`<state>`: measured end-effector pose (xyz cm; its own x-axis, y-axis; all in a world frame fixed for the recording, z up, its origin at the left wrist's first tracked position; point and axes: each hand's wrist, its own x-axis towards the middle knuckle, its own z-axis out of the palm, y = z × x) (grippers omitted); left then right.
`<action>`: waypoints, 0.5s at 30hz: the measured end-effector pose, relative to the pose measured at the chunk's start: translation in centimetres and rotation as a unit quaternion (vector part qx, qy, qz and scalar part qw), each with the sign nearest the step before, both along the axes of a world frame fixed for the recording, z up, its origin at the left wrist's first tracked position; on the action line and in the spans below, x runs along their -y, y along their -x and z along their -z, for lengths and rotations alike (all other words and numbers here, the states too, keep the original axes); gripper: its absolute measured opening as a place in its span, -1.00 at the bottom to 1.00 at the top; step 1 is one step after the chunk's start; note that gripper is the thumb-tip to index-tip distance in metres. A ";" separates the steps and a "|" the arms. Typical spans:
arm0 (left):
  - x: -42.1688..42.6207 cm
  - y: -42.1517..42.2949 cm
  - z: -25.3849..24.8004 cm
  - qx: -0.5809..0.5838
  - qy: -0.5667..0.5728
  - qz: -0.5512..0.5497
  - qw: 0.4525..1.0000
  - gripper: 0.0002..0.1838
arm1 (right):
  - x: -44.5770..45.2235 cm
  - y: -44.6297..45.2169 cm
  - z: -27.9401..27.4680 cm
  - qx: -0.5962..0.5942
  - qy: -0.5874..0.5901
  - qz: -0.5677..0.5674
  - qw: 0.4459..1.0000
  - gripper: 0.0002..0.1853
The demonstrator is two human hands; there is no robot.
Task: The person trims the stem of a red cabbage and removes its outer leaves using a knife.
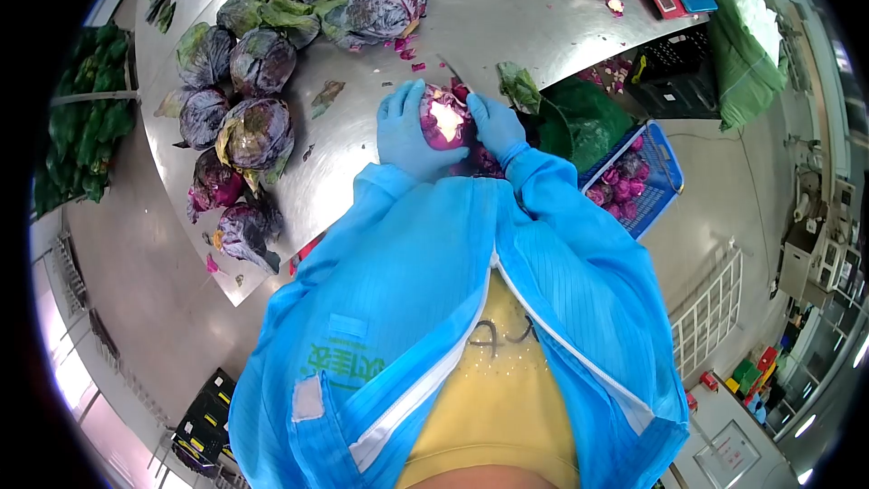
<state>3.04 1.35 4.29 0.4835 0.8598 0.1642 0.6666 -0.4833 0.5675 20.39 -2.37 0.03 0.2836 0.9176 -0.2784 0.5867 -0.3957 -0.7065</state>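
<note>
Head view. Located over the near part of the broad silver-grey stainless-steel bench [507,14], close before the blue striped-cloth jacket [416,244]: round, purple, trimmed cabbage head with white cut face [446,119] towards the camera. Cupped around its left side, fingers and thumb apart: blue-gloved left hand [405,138]. Curled in against its right side: blue-gloved right hand [496,125]. Just beyond, narrow grey metal blade [451,69]; cannot tell whether gripped by the right hand.

Expect fair weight for its bulk, a dense, stiff body and smooth, probably slippery leaves, easily torn at the edges. Take hold by the rounded sides, clear of cut face and blade.

Note green characters [348,362] on the jacket and dark lettering [484,335] on the yellow cloth shirt [489,407]; not reliably legible.
</note>
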 end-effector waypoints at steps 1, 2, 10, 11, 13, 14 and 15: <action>0.1 0.0 0.4 -0.005 -0.021 0.007 1.000 0.18 | -0.5 -0.6 0.8 -0.024 0.030 0.016 0.999 -0.39; 0.0 0.1 0.7 -0.005 -0.024 0.009 1.000 0.18 | -0.8 -1.1 1.6 -0.048 0.060 0.032 0.997 -0.41; -0.4 3.0 2.1 0.100 0.025 0.009 0.995 0.18 | -1.8 1.7 1.1 -0.081 -0.043 0.053 0.994 -0.50; -0.3 3.2 2.2 0.108 0.023 0.001 0.994 0.18 | -2.1 1.7 1.5 -0.084 -0.040 0.053 0.994 -0.50; -0.4 3.3 2.5 0.129 0.028 -0.016 0.991 0.20 | -2.9 1.5 1.7 -0.032 -0.080 0.040 0.995 -0.53; -0.6 3.1 2.7 0.130 0.029 -0.015 0.991 0.20 | -3.2 1.3 1.9 -0.032 -0.079 0.041 0.996 -0.53; -0.8 2.9 2.7 0.128 0.043 -0.028 0.990 0.20 | -3.5 1.1 2.4 -0.030 -0.051 0.068 0.996 -0.54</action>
<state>0.11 2.11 1.62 0.3875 0.9000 0.1996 0.5199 -0.3922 0.7589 19.31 1.11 -2.34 0.3934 0.8959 -0.2063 0.4876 -0.3936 -0.7793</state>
